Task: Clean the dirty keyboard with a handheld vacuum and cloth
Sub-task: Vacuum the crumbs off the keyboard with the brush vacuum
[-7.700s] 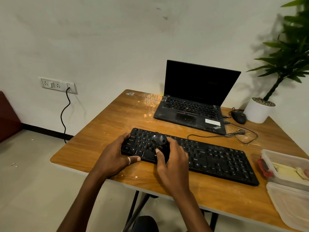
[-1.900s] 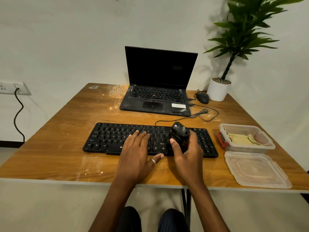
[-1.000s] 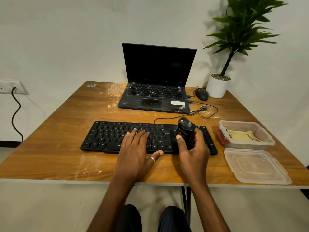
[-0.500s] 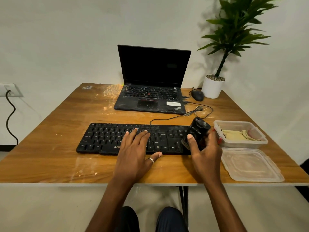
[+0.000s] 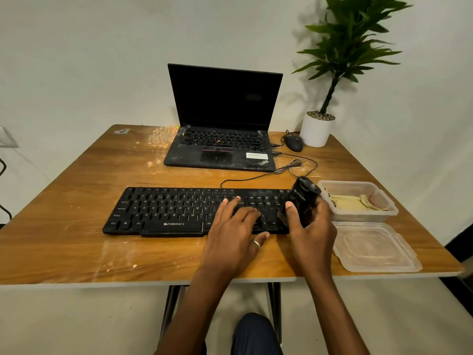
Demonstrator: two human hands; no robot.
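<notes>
Two hands working. Left hand (image 5: pixel 230 234) flat, fingers straight, pressing keyboard (image 5: pixel 166 208) at table (image 5: pixel 76 196) front, likely steadying it. Right hand (image 5: pixel 311 231) wrapped round handheld vacuum (image 5: pixel 302 201), brush end down at keyboard's right end. Cloth (image 5: pixel 350 202) lies in open container (image 5: pixel 384 213) alongside.

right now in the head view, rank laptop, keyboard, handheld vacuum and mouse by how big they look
1. laptop
2. keyboard
3. handheld vacuum
4. mouse, though it sits farther back, so vacuum versus mouse is unsure

keyboard (image 5: pixel 166 208) right end behind vacuum (image 5: pixel 303 198), socket (image 5: pixel 6 137) cropped left
</notes>
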